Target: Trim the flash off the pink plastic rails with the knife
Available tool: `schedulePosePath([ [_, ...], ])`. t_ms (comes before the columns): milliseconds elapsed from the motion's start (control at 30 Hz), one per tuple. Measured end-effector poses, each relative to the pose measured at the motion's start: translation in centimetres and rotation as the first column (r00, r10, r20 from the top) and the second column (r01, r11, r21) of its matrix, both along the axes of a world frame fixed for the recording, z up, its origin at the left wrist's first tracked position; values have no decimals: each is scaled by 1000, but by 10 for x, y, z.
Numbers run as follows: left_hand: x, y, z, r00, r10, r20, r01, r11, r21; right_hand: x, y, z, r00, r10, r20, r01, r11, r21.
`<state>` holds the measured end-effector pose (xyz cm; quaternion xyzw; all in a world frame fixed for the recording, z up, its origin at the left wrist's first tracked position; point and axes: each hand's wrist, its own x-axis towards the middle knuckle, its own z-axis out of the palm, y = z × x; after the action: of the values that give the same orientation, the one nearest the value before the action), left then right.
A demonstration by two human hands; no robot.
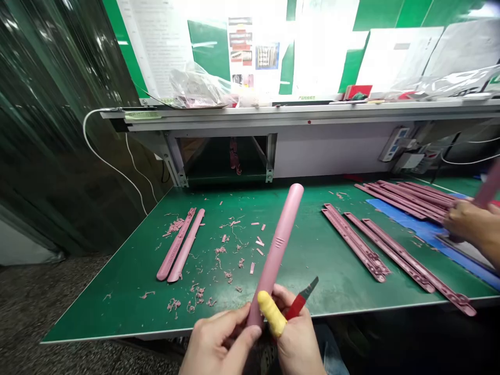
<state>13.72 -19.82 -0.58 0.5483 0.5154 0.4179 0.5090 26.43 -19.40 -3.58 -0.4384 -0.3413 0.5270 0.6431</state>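
Observation:
A long pink plastic part (278, 242), rounded at its top and with a few short ridges midway, slants up in front of me. My left hand (222, 338) grips its lower end between thumb and fingers. Close against that same end is my right hand (295, 333), its thumb wrapped in a yellow finger cover (271, 313). In the right hand is a red-handled knife (297, 306), its dark blade pointing up and right. The right fingers behind the part are partly hidden.
Two pink parts (186, 245) lie at left among pink shavings (200, 294) on the green table (128, 291). More pink strips (355, 242) rest at right, several on a blue mat (406, 219). Another person's hand (472, 224) is at far right. A shelf (297, 114) spans the back.

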Motion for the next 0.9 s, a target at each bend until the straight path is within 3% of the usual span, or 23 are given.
schedulePosePath([
  [100, 0, 8, 0, 949, -38, 314, 127, 955, -268, 4, -4, 2, 986, 89, -143, -90, 996, 0],
  [267, 9, 12, -15, 898, 47, 438, 118, 932, -342, 10, 0, -1, 954, 128, -269, -143, 989, -36],
  [400, 9, 14, -21, 917, 142, 372, -36, 960, -277, 12, 8, 0, 984, -18, -176, 16, 1000, -9],
  [500, 11, 13, -20, 949, 163, 272, -131, 982, -133, 12, 10, 0, 991, -95, -97, 95, 995, -7],
  [600, 19, 12, -21, 982, 103, 157, -97, 994, -48, 11, 8, -5, 992, -124, -33, 124, 992, 11],
  [767, 23, 16, -33, 989, -25, 147, 54, 979, -195, 12, 6, -6, 990, -136, 48, 135, 991, 10],
  [900, -3, 39, -34, 992, -5, -129, -8, 995, -98, 39, 15, 1, 990, -98, 99, 103, 994, -44],
])
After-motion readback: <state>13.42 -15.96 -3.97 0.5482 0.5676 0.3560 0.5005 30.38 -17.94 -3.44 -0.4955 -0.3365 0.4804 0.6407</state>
